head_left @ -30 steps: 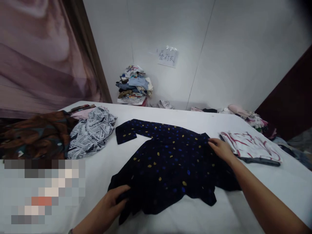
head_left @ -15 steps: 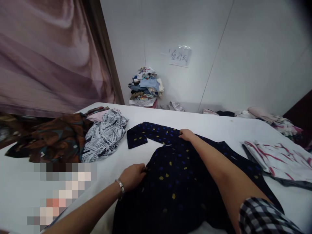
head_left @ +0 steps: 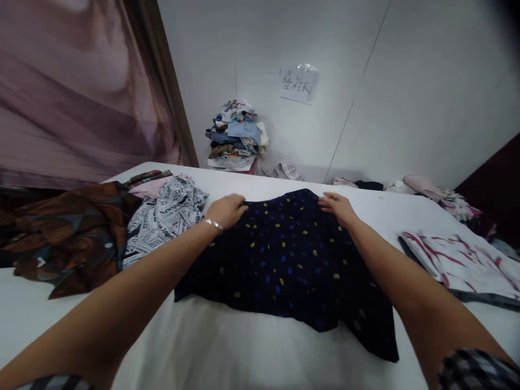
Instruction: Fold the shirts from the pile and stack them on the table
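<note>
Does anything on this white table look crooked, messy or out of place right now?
The dark navy dotted shirt lies askew: its near hem runs slanted, trailing to a point at the near right. Both hands, left and right, press its far edge. Nothing looks spilled or damaged.

navy dotted blouse (head_left: 284,260), newsprint shirt (head_left: 166,214), red-striped top (head_left: 459,260)

A garment-sorting room: white table (head_left: 252,352), clothes heaps (head_left: 238,135) (handwritten wall label (head_left: 298,85)).
</note>
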The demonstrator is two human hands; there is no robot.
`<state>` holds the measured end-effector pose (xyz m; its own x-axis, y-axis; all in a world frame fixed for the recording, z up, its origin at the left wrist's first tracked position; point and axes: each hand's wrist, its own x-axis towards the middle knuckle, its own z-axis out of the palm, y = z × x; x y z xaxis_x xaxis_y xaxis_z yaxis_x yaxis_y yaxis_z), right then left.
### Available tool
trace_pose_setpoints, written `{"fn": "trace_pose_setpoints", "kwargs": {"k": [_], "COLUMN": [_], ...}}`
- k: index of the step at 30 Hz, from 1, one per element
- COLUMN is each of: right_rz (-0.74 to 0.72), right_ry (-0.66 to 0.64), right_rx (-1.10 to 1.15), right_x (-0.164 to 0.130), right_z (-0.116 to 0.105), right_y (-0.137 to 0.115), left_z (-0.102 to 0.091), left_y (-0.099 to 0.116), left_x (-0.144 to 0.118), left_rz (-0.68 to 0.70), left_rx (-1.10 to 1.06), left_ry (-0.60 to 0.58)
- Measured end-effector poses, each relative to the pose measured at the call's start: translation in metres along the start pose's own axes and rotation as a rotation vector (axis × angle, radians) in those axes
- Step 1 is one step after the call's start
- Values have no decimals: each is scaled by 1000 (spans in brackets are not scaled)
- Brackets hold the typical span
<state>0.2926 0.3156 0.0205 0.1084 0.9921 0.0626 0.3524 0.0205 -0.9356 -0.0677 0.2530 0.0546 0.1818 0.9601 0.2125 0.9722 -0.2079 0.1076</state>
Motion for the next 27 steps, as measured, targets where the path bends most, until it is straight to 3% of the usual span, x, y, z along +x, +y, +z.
{"fn": "trace_pose_setpoints", "kwargs": {"k": [4, 8, 12, 15, 18, 22, 27], "right_rz": [38, -16, -221, -338, -414, -454, -370], "right_ry": [-223, -349, -490, -532, -523, -480, -380], "right_rx": [-18, -216, -463, -531, -536, -501, -434], "right_x": [-97, -196, -248, -261, -269, -287, -316], "right_z": [-35, -48, -25, -3, 8, 1, -8], "right_y": [34, 64, 61, 49, 44, 52, 56], "left_z": [26, 43, 58, 70, 76, 56, -8], "left_y": [0, -9, 19, 53, 71, 73, 86], "left_x": [-80, -131, -124, -99, -76, -72, -125], "left_rz": [241, 246, 389, 477, 457, 422, 336], "left_rx": [-192, -194, -136, -54, -4, -10, -150], "left_ry": [-92, -121, -126, -175, -204, -167, -64]}}
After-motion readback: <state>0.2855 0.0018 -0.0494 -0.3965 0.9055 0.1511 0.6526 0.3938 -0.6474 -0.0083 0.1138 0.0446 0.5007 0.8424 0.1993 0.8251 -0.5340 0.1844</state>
